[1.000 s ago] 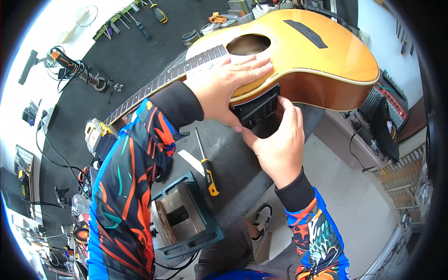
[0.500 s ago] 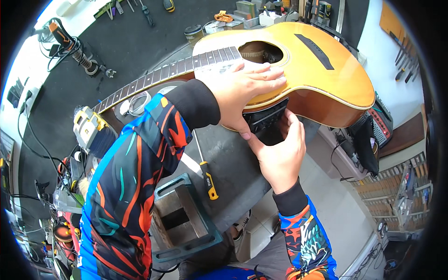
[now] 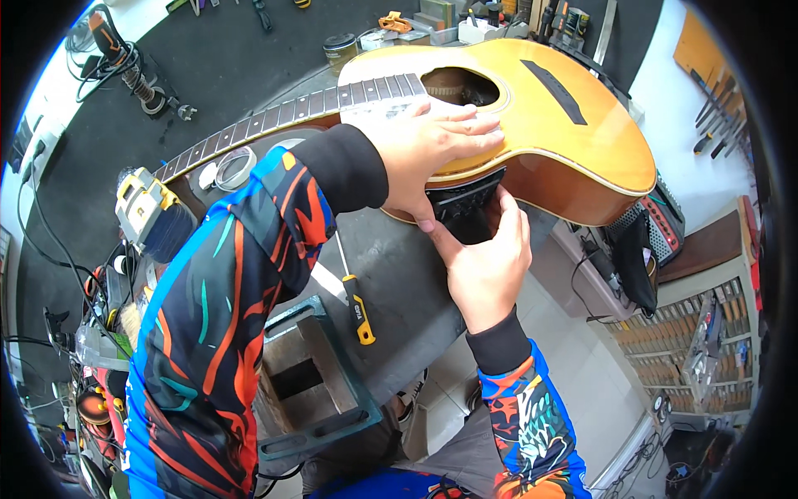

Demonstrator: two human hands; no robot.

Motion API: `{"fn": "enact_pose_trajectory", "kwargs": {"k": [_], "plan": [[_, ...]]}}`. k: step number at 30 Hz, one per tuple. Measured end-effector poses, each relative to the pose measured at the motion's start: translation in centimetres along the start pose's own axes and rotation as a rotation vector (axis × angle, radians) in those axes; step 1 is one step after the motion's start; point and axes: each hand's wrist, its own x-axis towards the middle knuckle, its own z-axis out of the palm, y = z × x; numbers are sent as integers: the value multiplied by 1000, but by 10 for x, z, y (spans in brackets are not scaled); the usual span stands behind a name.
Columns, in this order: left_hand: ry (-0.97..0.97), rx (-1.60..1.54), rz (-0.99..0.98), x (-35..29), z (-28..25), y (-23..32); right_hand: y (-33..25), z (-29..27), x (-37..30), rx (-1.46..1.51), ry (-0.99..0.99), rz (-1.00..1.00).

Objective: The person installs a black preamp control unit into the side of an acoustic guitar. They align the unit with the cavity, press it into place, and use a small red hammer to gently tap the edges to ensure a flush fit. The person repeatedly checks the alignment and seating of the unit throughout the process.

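An acoustic guitar (image 3: 582,154) with an amber top and brown sides lies across the bench, its neck pointing left. My left hand (image 3: 428,150) rests flat on the top beside the sound hole, fingers stretched out, the thumb reaching down over the side. At the waist of that side is a black preamp panel (image 3: 464,204). My right hand (image 3: 489,270) grips it between thumb and fingers, and both thumbs nearly meet at its left end. Part of the panel and its fit in the side are hidden by my fingers.
A yellow-and-black screwdriver (image 3: 359,312) lies on the dark bench (image 3: 407,287), near a green-framed vise (image 3: 366,412). To the left stand a yellow-and-grey device (image 3: 150,208) and a clear tape roll (image 3: 236,169). Small tools and boxes (image 3: 490,32) line the back.
The whole view has shifted slightly. My left hand stays flat on the guitar; my right hand keeps its hold on the preamp panel, with fingers slightly changed along its right edge.
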Motion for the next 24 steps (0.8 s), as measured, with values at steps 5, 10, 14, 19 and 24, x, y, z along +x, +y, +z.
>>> {"fn": "enact_pose_trajectory", "kwargs": {"k": [5,10,14,19,24], "plan": [[17,44,-3,0,-2,6,-6,-2,0,-88,-5,-30],[11,53,-21,-9,-13,8,-13,1,-2,-46,-23,-53],[25,32,9,-6,-6,3,-6,2,-3,-62,-11,-63],[-12,-1,-29,-6,-17,13,-7,0,-3,-62,-18,-55],[-11,-48,-3,-1,-14,9,-5,-2,-2,-17,-5,-6]]}}
